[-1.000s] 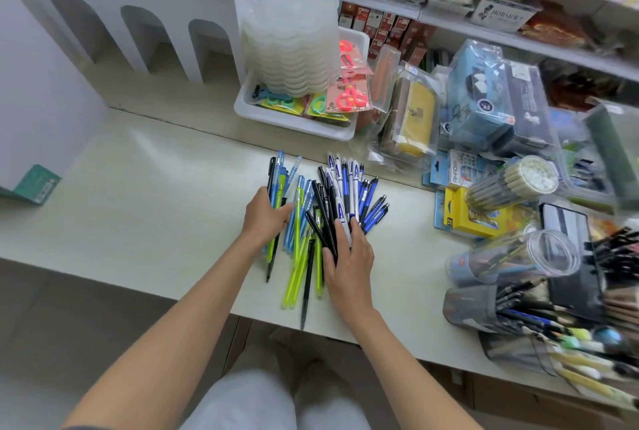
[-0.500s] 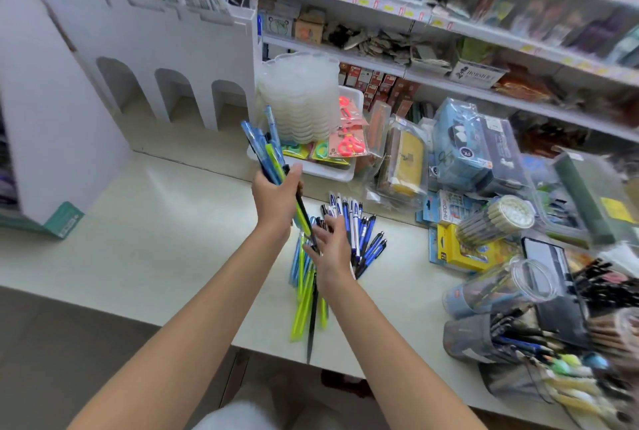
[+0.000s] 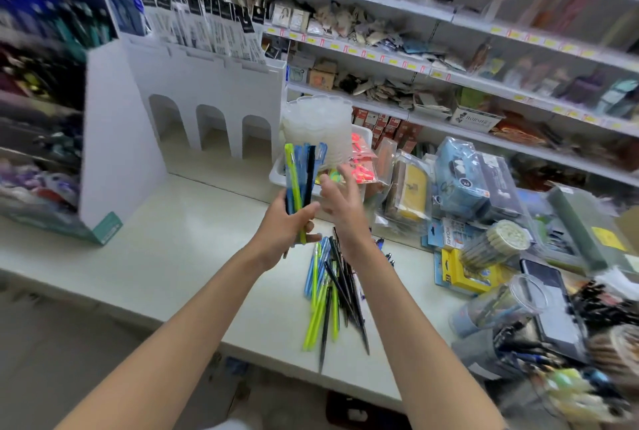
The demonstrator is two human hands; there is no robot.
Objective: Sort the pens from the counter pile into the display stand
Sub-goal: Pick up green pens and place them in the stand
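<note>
My left hand [image 3: 281,227] grips a bunch of pens [image 3: 301,172], blue, green and black, held upright above the counter. Just right of the bunch, my right hand [image 3: 340,203] is raised with fingers spread, holding nothing. Below both hands a pile of pens [image 3: 330,295], yellow-green, blue and black, lies on the white counter [image 3: 173,239]. The white display stand [image 3: 211,87] with three arched openings rises at the back left, its top slots filled with packaged refills. Another stand at the far left [image 3: 45,60] holds pens but is blurred.
A stack of clear plastic lids [image 3: 316,122] sits in a white tray [image 3: 363,134] behind the hands. Packaged stationery, a yellow box [image 3: 466,272], clear tubes of pens [image 3: 498,305] and pen cups crowd the counter's right side. Shelves line the back wall.
My left hand lifted a bunch of pens off the pile and raised it. My right hand left the pile and rose beside the bunch. The view tilted up toward the stand.
</note>
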